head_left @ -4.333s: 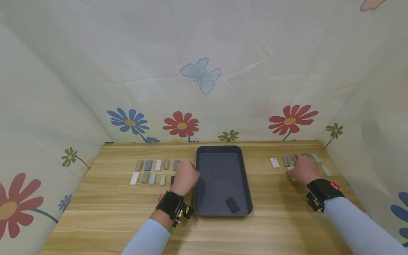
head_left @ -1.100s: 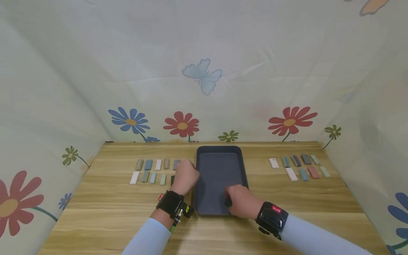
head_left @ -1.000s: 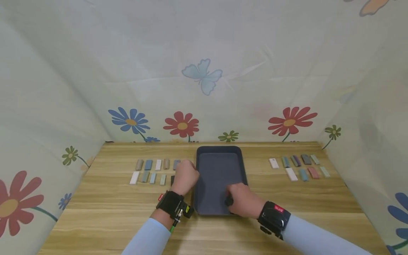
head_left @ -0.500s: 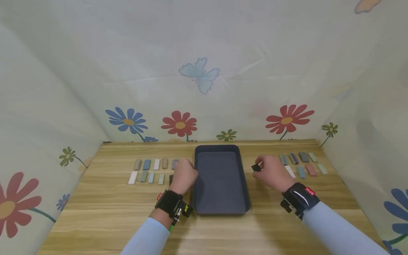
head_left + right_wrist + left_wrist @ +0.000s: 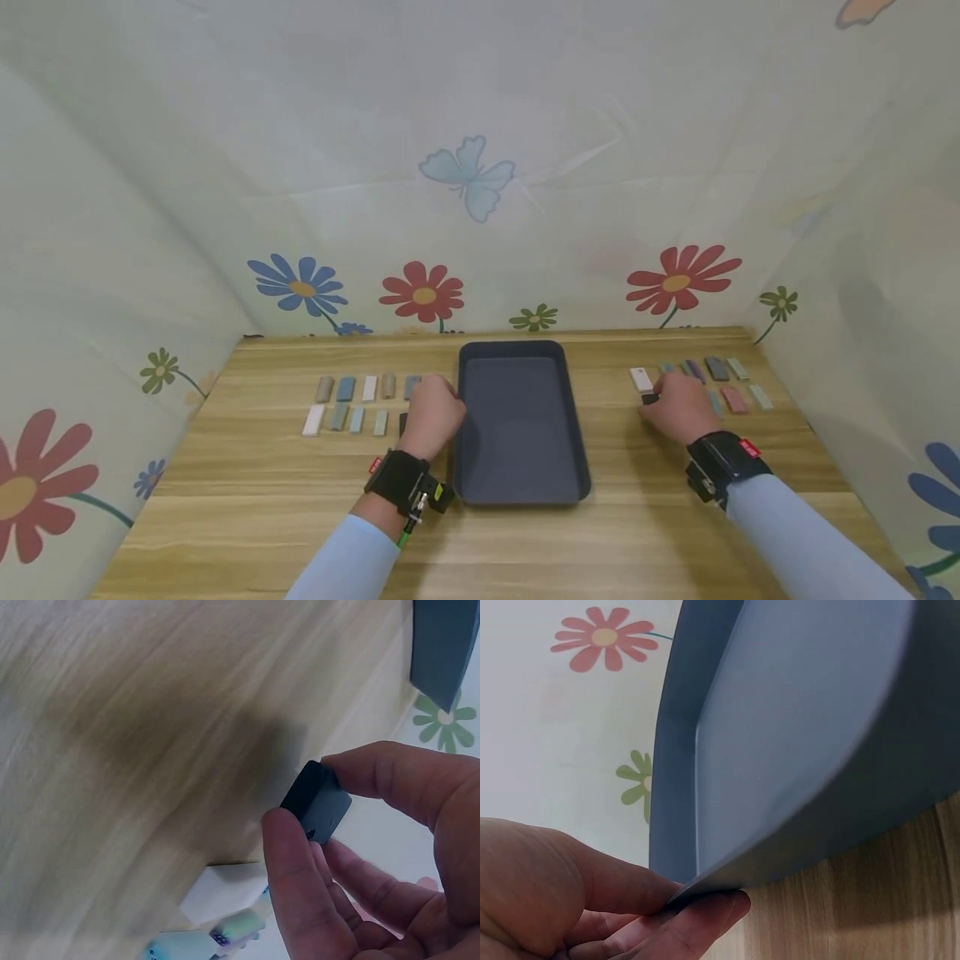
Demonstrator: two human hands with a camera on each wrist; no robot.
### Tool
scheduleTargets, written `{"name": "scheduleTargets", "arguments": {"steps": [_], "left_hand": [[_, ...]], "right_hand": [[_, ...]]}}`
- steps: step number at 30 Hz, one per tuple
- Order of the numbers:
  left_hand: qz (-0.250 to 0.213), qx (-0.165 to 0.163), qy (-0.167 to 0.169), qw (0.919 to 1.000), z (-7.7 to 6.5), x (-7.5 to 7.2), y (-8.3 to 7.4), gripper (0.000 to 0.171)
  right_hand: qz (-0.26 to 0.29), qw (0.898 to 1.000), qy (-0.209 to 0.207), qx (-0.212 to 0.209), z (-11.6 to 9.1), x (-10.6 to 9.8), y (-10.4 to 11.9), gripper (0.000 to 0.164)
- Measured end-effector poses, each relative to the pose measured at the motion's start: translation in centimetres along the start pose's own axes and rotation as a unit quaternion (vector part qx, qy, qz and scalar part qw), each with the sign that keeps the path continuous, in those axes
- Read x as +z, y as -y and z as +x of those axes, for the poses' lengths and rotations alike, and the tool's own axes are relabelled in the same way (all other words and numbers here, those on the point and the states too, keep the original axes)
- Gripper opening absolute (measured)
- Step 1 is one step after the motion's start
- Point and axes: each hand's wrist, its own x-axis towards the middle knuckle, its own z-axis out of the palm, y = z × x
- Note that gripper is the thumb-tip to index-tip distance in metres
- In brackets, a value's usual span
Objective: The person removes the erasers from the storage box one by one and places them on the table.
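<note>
My left hand (image 5: 432, 417) pinches the left rim of a dark grey rectangular tray (image 5: 517, 417). In the left wrist view the thumb lies inside the tray wall (image 5: 676, 765) and the fingers outside. My right hand (image 5: 681, 408) holds a small black block (image 5: 649, 399) between thumb and fingertips, over the table right of the tray. The right wrist view shows this black block (image 5: 319, 801) tilted, above the wooden surface. A white block (image 5: 641, 380) lies just beyond the right hand, which hides part of the right-hand group.
To the left, two rows of small blocks include a white block (image 5: 313, 420) and a blue block (image 5: 346, 388). Right of my right hand lie a pink block (image 5: 735, 400), a grey block (image 5: 717, 369) and pale green ones. A flower-printed curtain (image 5: 525, 250) surrounds the wooden table (image 5: 525, 550).
The black block lay in the tray earlier. My right hand has taken hold of it, lifted it out and carried it right, beside the right-hand blocks. The left hand stays at the rim.
</note>
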Motion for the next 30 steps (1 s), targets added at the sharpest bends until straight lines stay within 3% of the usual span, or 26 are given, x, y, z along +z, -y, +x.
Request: {"name": "scheduleTargets", "arguments": {"steps": [8, 14, 19, 21, 24, 27, 30], "left_hand": [[-0.002, 0.009, -0.006, 0.9999, -0.3, -0.1, -0.1, 0.037], [-0.008, -0.003, 0.000, 1.0000, -0.4, -0.3, -0.2, 0.037], [-0.018, 0.016, -0.014, 0.9996, -0.6, -0.9, 0.3, 0.036], [-0.023, 0.033, -0.034, 0.9986, -0.8, -1.9, 0.5, 0.029], [-0.016, 0.062, -0.076, 0.9951, -1.4, -4.5, 0.7, 0.030], [0.010, 0.089, -0.124, 0.9883, -2.2, -7.6, 1.3, 0.040], [0.040, 0.127, -0.175, 0.9756, -3.3, -10.2, 2.3, 0.047]], "right_hand": [[0.005, 1.000, 0.008, 0.029, 0.1, 0.2, -0.1, 0.028], [0.010, 1.000, 0.005, 0.029, 0.1, 0.4, -0.1, 0.024], [0.008, 1.000, -0.005, 0.019, -0.3, 0.2, -0.1, 0.039], [0.010, 1.000, -0.012, 0.013, -0.9, -0.4, 0.1, 0.050], [0.006, 0.999, -0.035, -0.001, -2.3, -1.9, 0.9, 0.060], [0.013, 0.996, -0.083, -0.038, -3.9, -3.8, 2.1, 0.054], [0.030, 0.987, -0.134, -0.086, -5.4, -5.1, 3.0, 0.046]]}}
